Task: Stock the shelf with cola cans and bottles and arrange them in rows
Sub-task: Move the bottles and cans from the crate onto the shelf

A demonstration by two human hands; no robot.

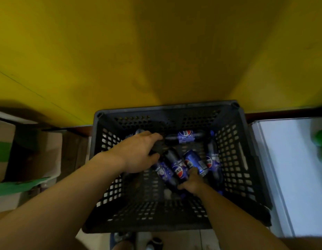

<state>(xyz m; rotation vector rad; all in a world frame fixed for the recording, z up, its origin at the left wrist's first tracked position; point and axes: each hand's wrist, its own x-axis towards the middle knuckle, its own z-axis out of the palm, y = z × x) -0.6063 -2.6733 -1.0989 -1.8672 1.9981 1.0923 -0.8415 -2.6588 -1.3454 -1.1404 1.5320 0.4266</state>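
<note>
Fingers [154, 137] of the left hand [138, 154] are curled, thumb underneath, closing on something dark at the back left of the crate; what it is cannot be told.

Furthest left stand two cardboard boxes [50, 152], one banded in green. Next comes the black lattice-walled crate [234, 159], set against a yellow wall [156, 51], with both forearms reaching down into it. On its floor lie four cola bottles and one can, all on their sides. The leftmost bottle [163, 171] lies just under the left thumb, and the centre bottle [175, 168] touches it. The blue can [194, 162] comes next, and the right bottle [212, 159] runs along the right wall. The back bottle [184, 137] lies crosswise by the far wall. Labels are blue; the red, white and blue Pepsi globe shows on four of the five, and the lettering is too blurred to read.

The right hand [193, 184] wraps the near end of the centre bottle, thumb on one side and fingers [192, 172] on the other, one fingertip touching the can.

Rightmost is a white surface [286, 168] with a green thing [321, 139] at its edge.
</note>
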